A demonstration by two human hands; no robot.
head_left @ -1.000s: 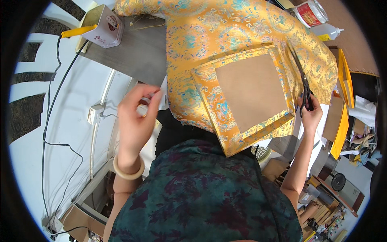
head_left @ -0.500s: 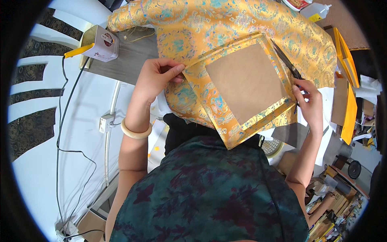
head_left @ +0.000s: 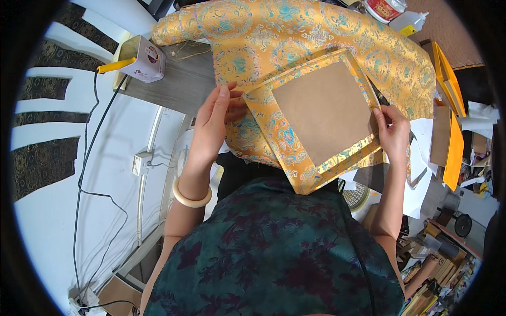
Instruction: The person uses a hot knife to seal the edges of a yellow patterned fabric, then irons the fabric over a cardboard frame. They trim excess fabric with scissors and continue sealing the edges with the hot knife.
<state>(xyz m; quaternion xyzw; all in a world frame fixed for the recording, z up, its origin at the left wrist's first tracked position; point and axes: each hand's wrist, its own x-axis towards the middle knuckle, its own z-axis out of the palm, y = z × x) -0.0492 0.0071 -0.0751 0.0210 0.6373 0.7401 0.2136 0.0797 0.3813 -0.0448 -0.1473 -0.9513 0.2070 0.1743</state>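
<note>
A square brown board [head_left: 324, 113] with folded yellow brocade margins lies tilted over the front of a large sheet of yellow brocade cloth [head_left: 295, 31]. Beside its left corner is my left hand [head_left: 215, 120], fingers stretched and apart, holding nothing; whether the fingertips brush the cloth is unclear. My right hand [head_left: 394, 131] is closed on the board's right edge, thumb on top, the other fingers mostly hidden. Next to those fingers shows a dark part of the scissors [head_left: 380, 95]; the rest of them is hidden behind the board and hand.
At the left stand a pale tin [head_left: 147, 63] and a yellow-handled tool [head_left: 117, 65] with a black cord. A white tub [head_left: 385, 8] and a bottle [head_left: 408, 23] are at the back right. Yellow-orange box pieces [head_left: 450, 152] stand at the right, above cluttered shelves.
My left hand has let go of the board's left corner and opened. My right hand has shifted left onto the board's edge, and the scissors' blades have gone out of sight.
</note>
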